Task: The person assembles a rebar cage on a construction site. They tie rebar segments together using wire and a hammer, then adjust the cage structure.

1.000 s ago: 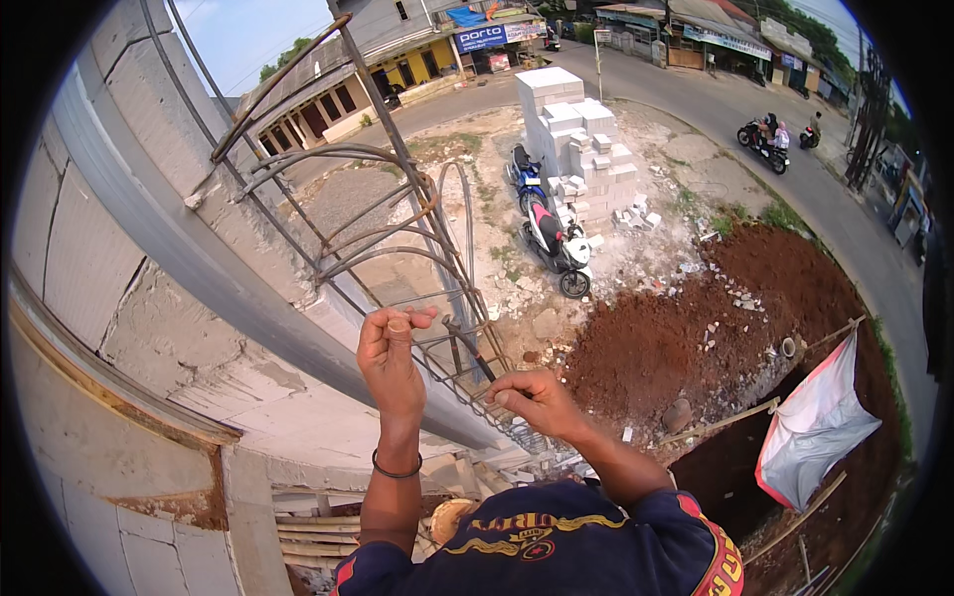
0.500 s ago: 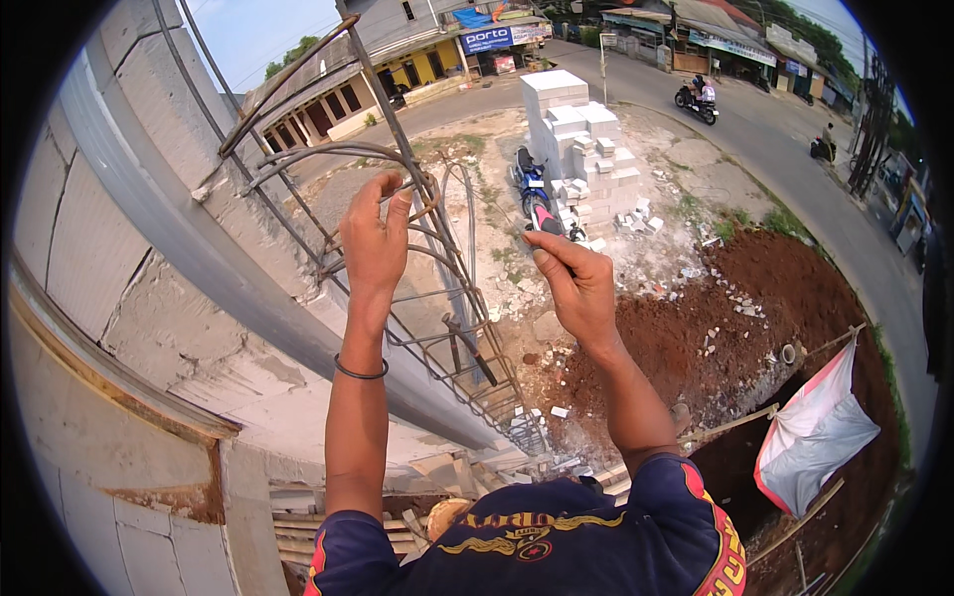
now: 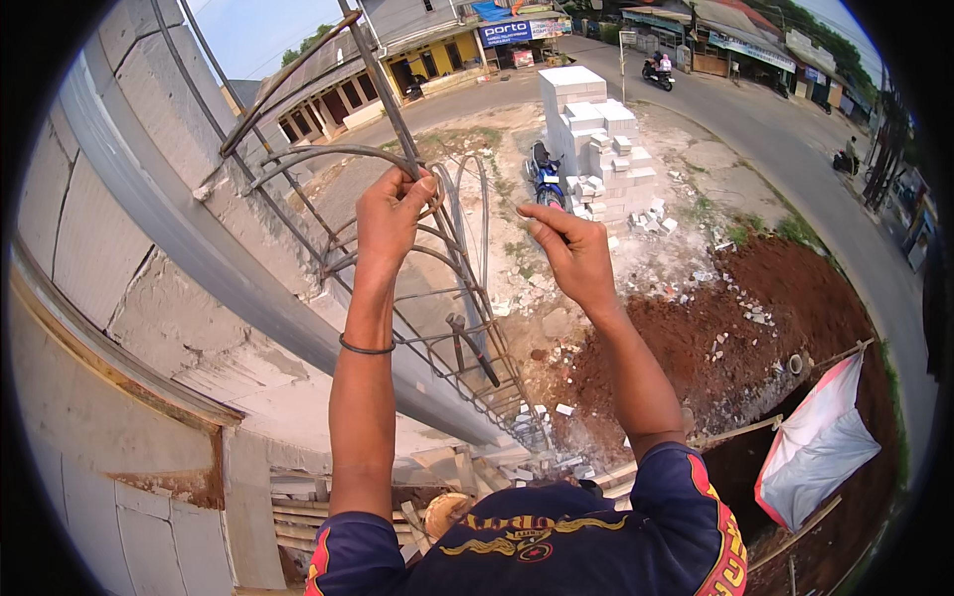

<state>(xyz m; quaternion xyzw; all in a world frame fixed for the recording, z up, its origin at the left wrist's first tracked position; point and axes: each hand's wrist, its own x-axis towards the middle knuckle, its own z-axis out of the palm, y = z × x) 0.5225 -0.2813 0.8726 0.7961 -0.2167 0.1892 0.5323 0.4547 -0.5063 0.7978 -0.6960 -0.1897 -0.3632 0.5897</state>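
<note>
My left hand [image 3: 390, 221] is raised to the upper part of a steel rebar cage [image 3: 482, 323], thumb and fingers pinched together against the bars where a bent stirrup meets an upright rod. Whatever sits between those fingertips is too small to make out. To the right, my right hand [image 3: 574, 256] hangs in the air apart from the cage, thumb and forefinger pressed together; anything thin in that pinch does not show clearly. A hammer [image 3: 471, 350] hangs lower down in the cage, below and between my hands.
A pale block wall [image 3: 149, 248] with a grey vertical strip rises on the left. Bamboo poles [image 3: 298, 526] lie below me. Down on the ground are stacked white blocks [image 3: 586, 129], a blue motorbike [image 3: 546, 179], reddish soil [image 3: 676, 343] and a white sheet [image 3: 810, 437] on poles.
My left hand has moved slightly right and its fingers have closed at the bars. The right hand stays pinched, slightly further left. A motorbike on the road has travelled left.
</note>
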